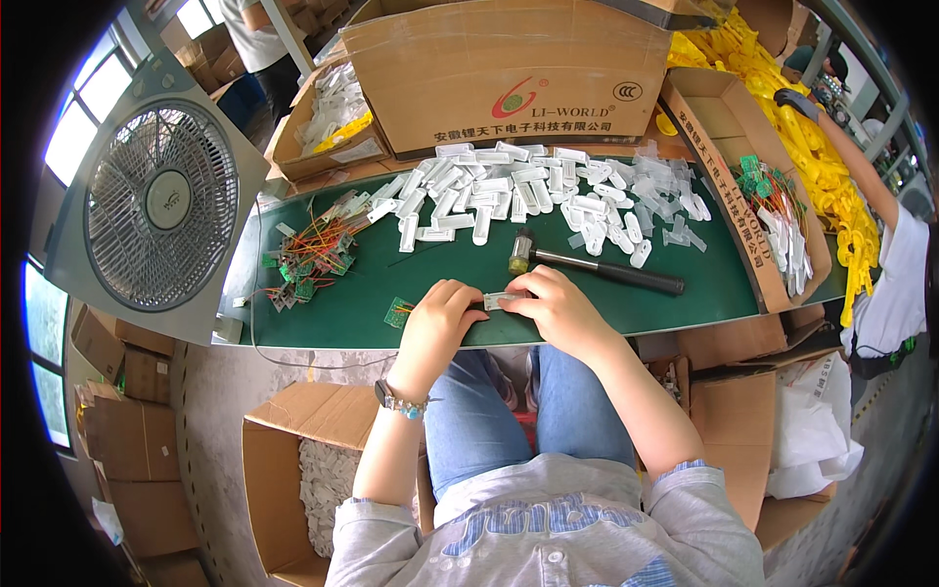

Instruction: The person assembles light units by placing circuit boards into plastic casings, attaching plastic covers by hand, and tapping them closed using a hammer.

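Shirt (558, 533) — hands (445, 313) (559, 308) hold white piece (499, 300)

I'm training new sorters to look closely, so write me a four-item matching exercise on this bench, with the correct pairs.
Column one
1. Fan
2. Hammer
3. Heap of circuit boards on the tabletop
4. Small white piece

Column two
A. Tangled with orange wires
B. Between the fingers of the left hand and right hand
C. Grey, with a round grille
D. Lying with its black grip toward the right

Pairs: 1-C, 2-D, 3-A, 4-B.
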### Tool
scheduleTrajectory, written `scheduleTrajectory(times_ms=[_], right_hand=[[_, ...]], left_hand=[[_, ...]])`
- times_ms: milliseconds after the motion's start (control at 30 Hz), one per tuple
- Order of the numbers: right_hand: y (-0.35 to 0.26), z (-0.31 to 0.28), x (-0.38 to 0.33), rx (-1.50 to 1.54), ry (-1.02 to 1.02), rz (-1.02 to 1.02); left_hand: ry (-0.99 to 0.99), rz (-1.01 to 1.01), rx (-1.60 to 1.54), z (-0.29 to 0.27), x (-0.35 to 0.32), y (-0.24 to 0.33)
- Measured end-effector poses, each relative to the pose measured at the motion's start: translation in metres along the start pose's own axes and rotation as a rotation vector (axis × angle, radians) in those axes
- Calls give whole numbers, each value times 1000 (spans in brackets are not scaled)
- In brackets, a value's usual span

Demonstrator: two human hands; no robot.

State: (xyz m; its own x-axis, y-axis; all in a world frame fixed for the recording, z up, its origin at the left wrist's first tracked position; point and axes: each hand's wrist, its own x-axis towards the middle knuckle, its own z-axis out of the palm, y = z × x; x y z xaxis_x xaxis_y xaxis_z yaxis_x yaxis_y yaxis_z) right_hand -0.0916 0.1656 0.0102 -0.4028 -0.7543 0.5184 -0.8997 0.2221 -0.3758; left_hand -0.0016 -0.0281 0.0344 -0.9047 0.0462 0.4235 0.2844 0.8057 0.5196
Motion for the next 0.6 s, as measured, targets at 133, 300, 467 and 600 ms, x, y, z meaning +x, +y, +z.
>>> scheduleTrajectory(times_ms=[133, 300, 467, 600], right_hand=[[-1, 1, 0, 18, 11, 8], [-1, 1, 0, 22, 22, 4], [-1, 0, 0, 18, 25, 13], [1, 3, -2, 13, 30, 14]], left_hand=[[43, 61, -9, 0, 2, -7], [-26, 139, -37, 1, 6, -19], [-19, 154, -16, 4, 7, -14], [12, 183, 14, 7, 5, -8]])
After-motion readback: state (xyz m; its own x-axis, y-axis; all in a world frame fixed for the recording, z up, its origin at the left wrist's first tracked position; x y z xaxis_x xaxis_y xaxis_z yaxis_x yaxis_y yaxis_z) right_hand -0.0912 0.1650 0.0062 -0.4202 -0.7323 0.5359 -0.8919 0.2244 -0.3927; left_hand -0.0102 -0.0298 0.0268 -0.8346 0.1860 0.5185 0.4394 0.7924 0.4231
